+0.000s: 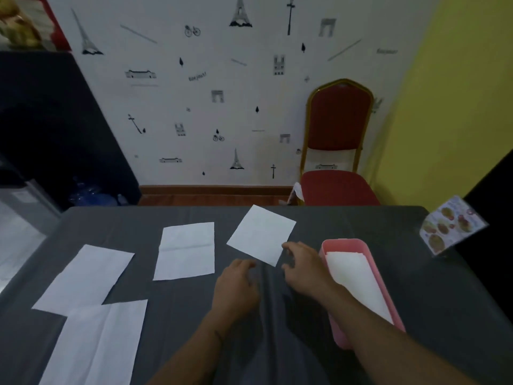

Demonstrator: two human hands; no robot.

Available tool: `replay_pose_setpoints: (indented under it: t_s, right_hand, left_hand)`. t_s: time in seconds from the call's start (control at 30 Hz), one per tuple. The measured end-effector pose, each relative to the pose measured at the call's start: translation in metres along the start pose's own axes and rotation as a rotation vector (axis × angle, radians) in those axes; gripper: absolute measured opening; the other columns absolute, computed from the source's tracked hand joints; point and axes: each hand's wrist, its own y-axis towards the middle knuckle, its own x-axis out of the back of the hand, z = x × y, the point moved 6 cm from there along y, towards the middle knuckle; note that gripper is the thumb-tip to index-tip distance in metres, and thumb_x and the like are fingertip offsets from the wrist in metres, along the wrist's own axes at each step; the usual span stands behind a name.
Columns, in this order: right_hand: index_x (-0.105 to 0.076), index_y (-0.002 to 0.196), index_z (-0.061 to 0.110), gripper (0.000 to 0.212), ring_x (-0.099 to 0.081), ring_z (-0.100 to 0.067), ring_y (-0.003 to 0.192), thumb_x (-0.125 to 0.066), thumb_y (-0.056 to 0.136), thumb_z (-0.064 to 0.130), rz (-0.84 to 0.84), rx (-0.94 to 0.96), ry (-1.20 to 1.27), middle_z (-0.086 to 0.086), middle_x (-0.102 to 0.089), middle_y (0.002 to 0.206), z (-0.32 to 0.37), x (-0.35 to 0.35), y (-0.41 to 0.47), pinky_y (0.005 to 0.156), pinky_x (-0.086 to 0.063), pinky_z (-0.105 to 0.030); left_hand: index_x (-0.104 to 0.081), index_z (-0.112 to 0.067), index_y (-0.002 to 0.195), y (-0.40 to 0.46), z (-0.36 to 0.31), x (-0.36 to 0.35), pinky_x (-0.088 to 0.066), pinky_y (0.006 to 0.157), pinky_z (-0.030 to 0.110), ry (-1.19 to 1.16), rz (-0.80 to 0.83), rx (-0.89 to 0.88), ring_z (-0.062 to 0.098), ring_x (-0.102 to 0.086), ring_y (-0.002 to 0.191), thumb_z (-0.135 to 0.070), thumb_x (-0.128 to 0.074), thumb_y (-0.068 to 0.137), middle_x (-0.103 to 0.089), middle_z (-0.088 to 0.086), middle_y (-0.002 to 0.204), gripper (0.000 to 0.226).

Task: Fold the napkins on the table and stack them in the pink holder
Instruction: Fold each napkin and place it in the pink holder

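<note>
Both hands empty, fingers spread: left hand point(238, 284) mid-table, right hand point(301, 269) touching far napkin point(261, 234) edge beside pink holder point(370, 252).

red chair point(337, 162) | menu card point(451, 225) | dark tablecloth point(444, 301) | patterned wall point(208, 93)
</note>
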Motion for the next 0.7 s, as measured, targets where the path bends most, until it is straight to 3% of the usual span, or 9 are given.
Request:
replay_pose_setpoints:
  t_s: [0.17, 0.3, 0.43, 0.57, 0.7]
  right_hand:
    - [-0.033, 0.151, 0.023, 0.067, -0.038, -0.023, 0.14, -0.064, 0.092, 0.024, 0.087, -0.088, -0.115, -0.001, -0.035, 0.154, -0.005, -0.031, 0.016, 0.11, -0.039, -0.037]
    - [-0.033, 0.149, 0.025, 0.071, -0.037, -0.022, 0.135, -0.068, 0.086, 0.025, 0.117, -0.088, -0.238, -0.001, -0.033, 0.15, -0.005, -0.048, 0.032, 0.108, -0.042, -0.036]
    - [-0.037, 0.139, 0.024, 0.064, -0.042, -0.021, 0.122, -0.068, 0.083, 0.028, 0.091, -0.026, -0.346, -0.003, -0.035, 0.14, -0.003, -0.061, 0.049, 0.096, -0.048, -0.035]
    - [-0.041, 0.13, 0.023, 0.052, -0.043, -0.022, 0.11, -0.061, 0.083, 0.031, 0.026, 0.037, -0.426, -0.005, -0.041, 0.13, -0.002, -0.068, 0.063, 0.088, -0.048, -0.036]
    - [-0.045, 0.12, 0.021, 0.039, -0.046, -0.023, 0.103, -0.058, 0.084, 0.028, -0.008, 0.057, -0.483, -0.006, -0.045, 0.121, -0.005, -0.07, 0.073, 0.081, -0.05, -0.037]
  left_hand:
    - [-0.053, -0.027, 0.129, 0.038, 0.03, -0.01, -0.043, 0.099, 0.03, 0.095, 0.056, -0.078, 0.017, -0.049, 0.115, -0.029, -0.058, 0.089, -0.049, -0.002, 0.133, 0.04]
    - [-0.043, -0.03, 0.138, 0.069, 0.048, -0.017, -0.033, 0.111, 0.043, 0.205, 0.12, -0.069, 0.025, -0.033, 0.135, -0.027, -0.068, 0.083, -0.025, 0.002, 0.154, 0.06]
    - [-0.033, -0.037, 0.141, 0.097, 0.064, -0.022, -0.028, 0.114, 0.046, 0.35, 0.164, -0.094, 0.03, -0.022, 0.141, -0.039, -0.072, 0.078, -0.009, 0.003, 0.158, 0.074]
    - [-0.038, -0.036, 0.136, 0.117, 0.068, -0.021, -0.035, 0.11, 0.043, 0.341, 0.116, -0.159, 0.027, -0.032, 0.13, -0.042, -0.07, 0.081, -0.026, 0.003, 0.15, 0.064]
    - [-0.05, -0.029, 0.132, 0.128, 0.067, -0.019, -0.042, 0.103, 0.036, 0.248, 0.062, -0.175, 0.021, -0.041, 0.116, -0.027, -0.064, 0.087, -0.046, 0.0, 0.131, 0.047]
